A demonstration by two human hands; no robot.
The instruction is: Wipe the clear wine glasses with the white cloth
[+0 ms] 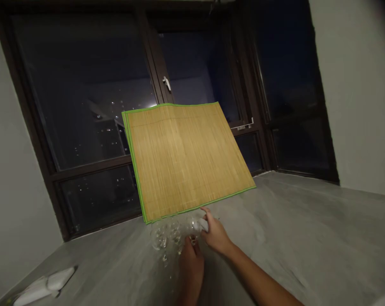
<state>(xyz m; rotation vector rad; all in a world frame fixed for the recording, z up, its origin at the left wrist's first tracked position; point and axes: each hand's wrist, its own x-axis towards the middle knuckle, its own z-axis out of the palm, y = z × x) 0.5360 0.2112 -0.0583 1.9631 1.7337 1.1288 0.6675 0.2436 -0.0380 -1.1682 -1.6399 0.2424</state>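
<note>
Several clear stemmed wine glasses stand close together on the grey surface below the mat, among them a left glass and a middle glass. A third wine glass is at the right of the group. Low on it, around the stem, my left hand is closed, with its fingertips partly hidden. My right hand curves its thumb and index finger about the right side of the same glass's bowl. The transparent outlines overlap and are blurred.
Behind the glasses, a bamboo mat with green edging leans upright against the dark-framed window. A white wrapped bundle lies at the lower left. The grey stone-like surface reaches the walls on both sides.
</note>
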